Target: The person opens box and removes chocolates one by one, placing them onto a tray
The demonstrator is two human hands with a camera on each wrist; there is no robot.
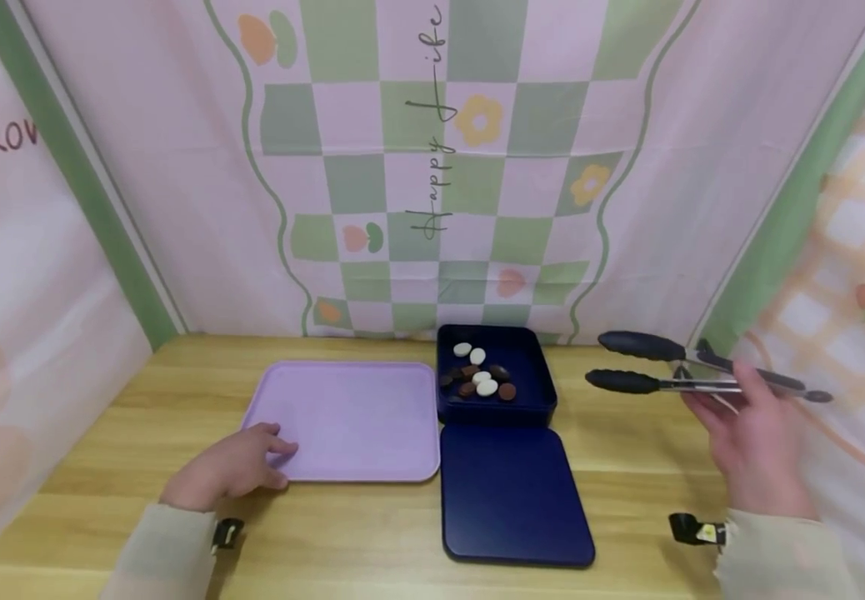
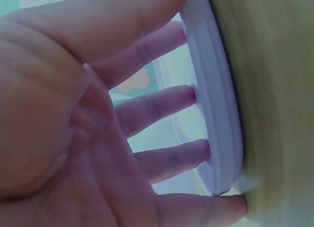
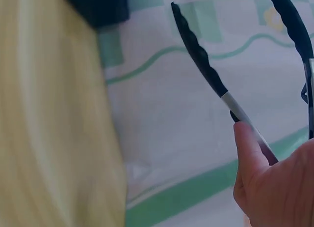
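My right hand (image 1: pixel 766 450) holds a pair of tongs (image 1: pixel 627 382) above the table's right side. In the right wrist view, the black tips of the tongs (image 3: pixel 198 52) stand spread, with nothing between them. At the left, my left hand (image 1: pixel 233 467) touches the near left corner of a lilac tray (image 1: pixel 361 421). The left wrist view shows its fingers (image 2: pixel 154 106) extended onto the tray's rim (image 2: pixel 216 89). Right of the tray stands a dark blue box (image 1: pixel 498 412) holding several white and brown oval pieces (image 1: pixel 487 387).
A dark blue square lid (image 1: pixel 515 500) lies flat in front of the box. All of this stands on a wooden table (image 1: pixel 342 533). Patterned curtains (image 1: pixel 507 183) hang behind the table and at both sides.
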